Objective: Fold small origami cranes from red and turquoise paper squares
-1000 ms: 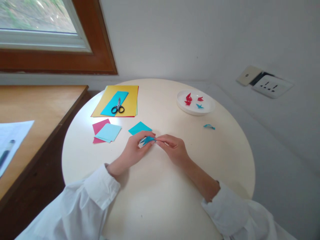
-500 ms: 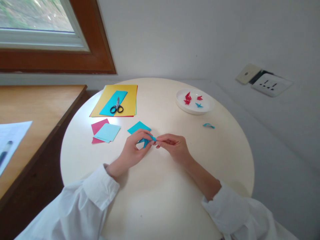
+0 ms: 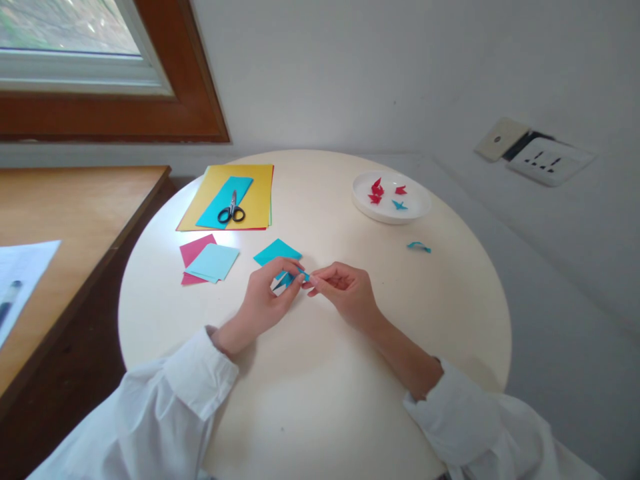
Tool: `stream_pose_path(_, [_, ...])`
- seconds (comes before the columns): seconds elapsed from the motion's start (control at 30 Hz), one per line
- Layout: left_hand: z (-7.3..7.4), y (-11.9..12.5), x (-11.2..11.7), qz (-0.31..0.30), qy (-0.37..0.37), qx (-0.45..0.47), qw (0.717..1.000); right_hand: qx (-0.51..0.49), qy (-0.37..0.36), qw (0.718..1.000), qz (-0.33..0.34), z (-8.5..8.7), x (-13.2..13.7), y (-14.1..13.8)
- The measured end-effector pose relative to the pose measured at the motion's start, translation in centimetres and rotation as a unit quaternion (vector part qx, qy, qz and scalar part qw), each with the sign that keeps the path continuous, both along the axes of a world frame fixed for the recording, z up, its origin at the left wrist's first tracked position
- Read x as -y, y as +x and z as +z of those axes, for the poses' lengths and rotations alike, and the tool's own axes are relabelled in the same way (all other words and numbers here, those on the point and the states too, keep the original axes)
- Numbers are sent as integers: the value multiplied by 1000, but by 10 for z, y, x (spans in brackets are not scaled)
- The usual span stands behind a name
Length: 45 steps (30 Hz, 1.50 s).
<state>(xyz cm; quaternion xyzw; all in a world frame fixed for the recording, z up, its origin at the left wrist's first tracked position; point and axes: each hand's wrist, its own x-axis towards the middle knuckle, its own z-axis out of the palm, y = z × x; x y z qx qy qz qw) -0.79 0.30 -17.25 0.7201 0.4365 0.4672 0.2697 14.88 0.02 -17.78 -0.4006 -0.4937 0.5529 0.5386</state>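
Observation:
Between my hands is a small folded piece of blue origami paper (image 3: pixel 286 280), partly hidden by my fingers. My left hand (image 3: pixel 273 290) is closed in a pinch on its body, with pointed blue flaps showing under the palm. My right hand (image 3: pixel 347 287) pinches its right tip between thumb and forefinger. Just behind my left hand, a square of blue paper (image 3: pixel 277 250) lies on the round table (image 3: pixel 320 387). Off to the right of my right hand rests a thin, curved blue paper strip (image 3: pixel 419 247).
A white dish (image 3: pixel 367 212) at the back right holds several small red and blue folded figures. Black-handled scissors (image 3: pixel 232 212) lie on blue paper over yellow sheets (image 3: pixel 260 200) at the back left. Light-blue squares (image 3: pixel 214 263) overlap pink ones (image 3: pixel 195 250). A wooden desk (image 3: pixel 85 207) stands left.
Both hands stay at nearly the same spot, still pinching the blue origami piece. Its lower flap has turned slightly between my fingers. The view has shifted a little.

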Motion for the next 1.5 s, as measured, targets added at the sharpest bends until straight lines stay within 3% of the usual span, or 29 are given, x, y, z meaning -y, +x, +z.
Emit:
stream_pose_path(0.97, [1,6,1,7,-27,29,999,16,21,999,-31,1,2,-8])
stream_pose_path(1.23, [0,5,0,40,-16,32,999,11,-23,1000,3,0,-3,-6])
stream_pose_path(1.5, [1,4,-1,41,-2,42,998,-9,-16,999,30,1,-6,-2])
